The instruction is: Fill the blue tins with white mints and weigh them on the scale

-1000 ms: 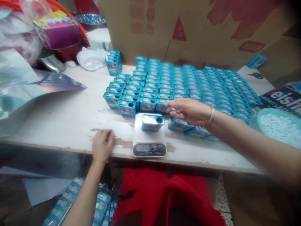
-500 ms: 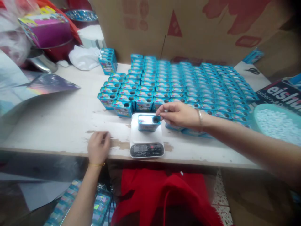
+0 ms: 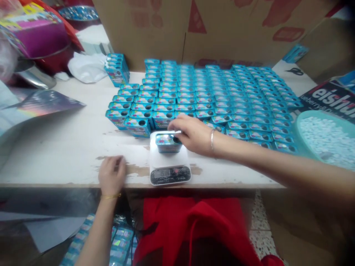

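Observation:
A white digital scale [image 3: 169,162] stands near the table's front edge, with one blue tin [image 3: 168,144] upright on its plate. My right hand [image 3: 191,133] is at the tin's right end, fingers pinched together over the round opening in its top; whether they hold a small piece or the tin's rim is too blurred to tell. Left of the scale, my left hand [image 3: 112,173] rests on the table edge with curled fingers and nothing visible in it. Rows of blue tins [image 3: 205,92] with round openings stand just behind the scale.
A green bowl of small white pieces [image 3: 327,136] sits at the right. Behind the tins rises a large cardboard box [image 3: 166,33]. A stack of blue tins [image 3: 117,70], a white plastic bag [image 3: 87,68], a metal cup [image 3: 36,75] and a shiny sheet [image 3: 47,105] are at the left.
The view has shifted slightly. My right hand has moved left, from beside the tin to over its opening. My left hand stays at the table edge.

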